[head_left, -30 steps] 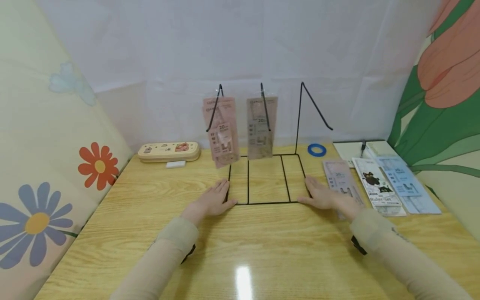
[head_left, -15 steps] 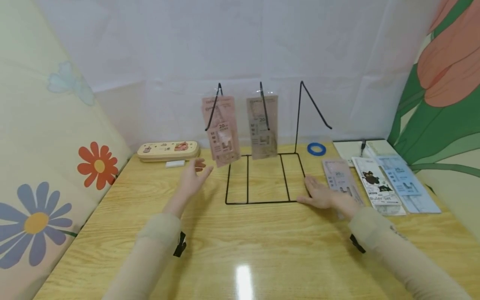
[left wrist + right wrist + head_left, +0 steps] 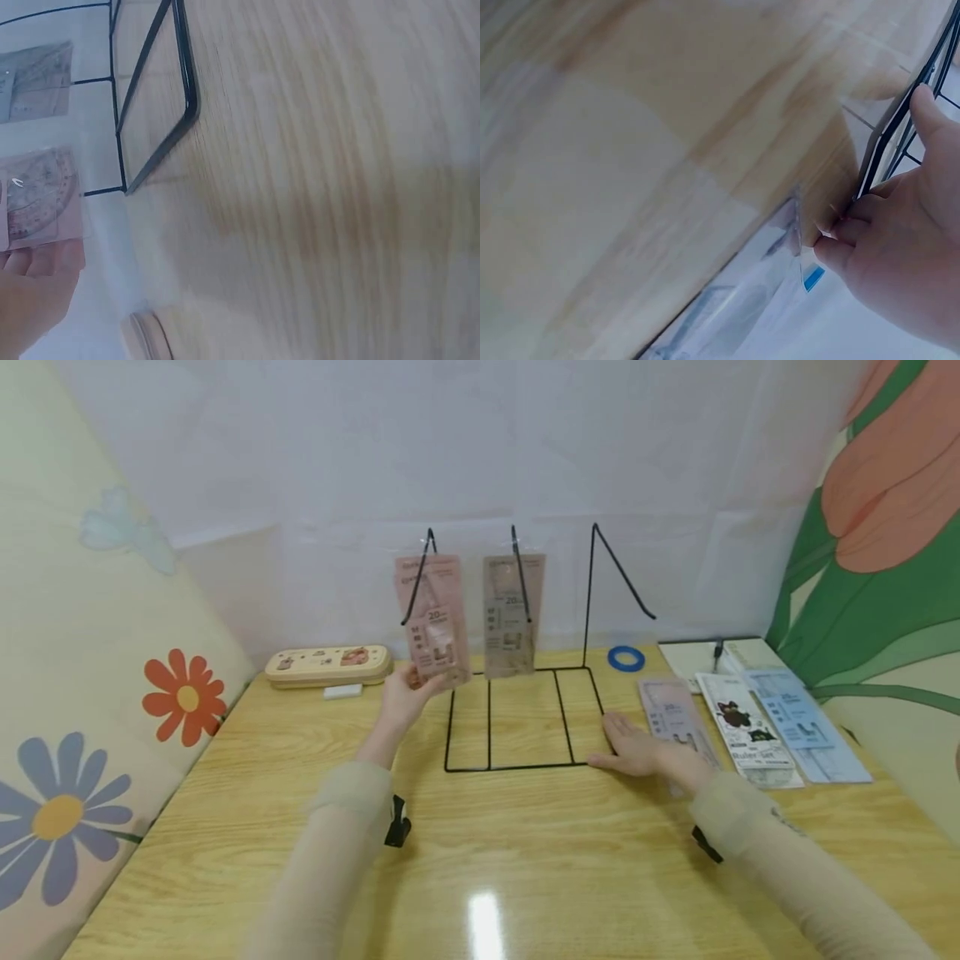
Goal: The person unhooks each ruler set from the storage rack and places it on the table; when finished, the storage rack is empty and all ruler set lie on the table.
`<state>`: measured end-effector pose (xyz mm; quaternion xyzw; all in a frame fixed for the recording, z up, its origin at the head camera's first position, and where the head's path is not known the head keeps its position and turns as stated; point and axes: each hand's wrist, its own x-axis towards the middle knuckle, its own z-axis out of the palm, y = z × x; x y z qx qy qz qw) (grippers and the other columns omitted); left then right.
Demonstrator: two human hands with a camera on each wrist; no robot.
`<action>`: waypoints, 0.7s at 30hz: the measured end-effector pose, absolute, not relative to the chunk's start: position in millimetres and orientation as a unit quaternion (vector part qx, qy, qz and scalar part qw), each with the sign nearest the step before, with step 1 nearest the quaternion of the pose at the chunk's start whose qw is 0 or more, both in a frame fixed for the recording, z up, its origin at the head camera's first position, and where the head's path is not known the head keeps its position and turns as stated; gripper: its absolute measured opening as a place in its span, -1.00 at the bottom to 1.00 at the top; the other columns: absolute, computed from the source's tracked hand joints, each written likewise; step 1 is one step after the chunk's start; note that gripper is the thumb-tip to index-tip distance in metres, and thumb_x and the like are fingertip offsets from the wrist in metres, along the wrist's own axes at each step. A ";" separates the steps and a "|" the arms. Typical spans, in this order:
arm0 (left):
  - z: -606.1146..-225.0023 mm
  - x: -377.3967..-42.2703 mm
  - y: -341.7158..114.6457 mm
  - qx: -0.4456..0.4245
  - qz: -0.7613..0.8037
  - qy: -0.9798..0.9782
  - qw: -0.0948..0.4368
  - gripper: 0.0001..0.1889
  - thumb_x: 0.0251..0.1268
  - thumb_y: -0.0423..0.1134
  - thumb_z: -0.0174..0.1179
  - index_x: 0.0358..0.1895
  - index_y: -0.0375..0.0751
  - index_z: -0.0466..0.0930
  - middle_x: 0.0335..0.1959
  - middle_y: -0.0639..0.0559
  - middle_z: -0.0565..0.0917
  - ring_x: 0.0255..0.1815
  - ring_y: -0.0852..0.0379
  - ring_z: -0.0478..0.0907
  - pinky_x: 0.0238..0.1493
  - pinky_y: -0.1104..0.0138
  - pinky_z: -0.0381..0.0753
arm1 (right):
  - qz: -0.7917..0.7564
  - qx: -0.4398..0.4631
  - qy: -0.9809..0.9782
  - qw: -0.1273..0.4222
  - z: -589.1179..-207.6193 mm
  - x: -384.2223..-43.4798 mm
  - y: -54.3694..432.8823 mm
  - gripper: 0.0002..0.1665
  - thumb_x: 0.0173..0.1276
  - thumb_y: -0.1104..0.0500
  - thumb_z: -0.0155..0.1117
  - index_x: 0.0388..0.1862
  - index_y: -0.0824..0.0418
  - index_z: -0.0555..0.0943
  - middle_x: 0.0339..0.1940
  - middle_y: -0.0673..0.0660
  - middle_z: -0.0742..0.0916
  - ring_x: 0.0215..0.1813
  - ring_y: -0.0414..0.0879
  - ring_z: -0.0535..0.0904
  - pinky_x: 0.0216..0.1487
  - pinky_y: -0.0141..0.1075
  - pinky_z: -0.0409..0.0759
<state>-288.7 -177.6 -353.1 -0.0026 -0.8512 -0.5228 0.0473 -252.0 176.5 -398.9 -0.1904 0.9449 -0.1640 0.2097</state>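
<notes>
All three hooks [image 3: 521, 575], head view only

Right fingers [image 3: 852, 229] touching black wire frame [image 3: 883, 138] on wood-grain tabletop [image 3: 630, 165], clear plastic packaging [image 3: 742, 300] just beside

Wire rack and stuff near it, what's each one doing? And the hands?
Wire rack: standing upright
Pink packs: hanging on left hook
Greyish pack: hanging on middle hook
Right hook: bare
Pencil case: closed
Blue ring: lying flat
Tabletop packs: lying flat
Left hand: at the pink packs' lower edge, grip unclear
Right hand: touching the rack's base
</notes>
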 end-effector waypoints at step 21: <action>-376.5 -230.4 -176.9 -0.095 -0.544 -0.829 0.083 -0.73 0.26 -0.36 0.19 -0.03 -0.46 0.59 -0.11 -0.36 0.67 -0.26 0.20 0.69 -0.33 0.54 0.60 | -0.162 -0.192 0.945 0.207 -395.7 -249.1 174.7 0.06 0.46 -0.22 -0.12 0.44 0.54 -0.28 0.48 0.48 -0.18 0.52 0.33 -0.29 0.52 0.09 -0.23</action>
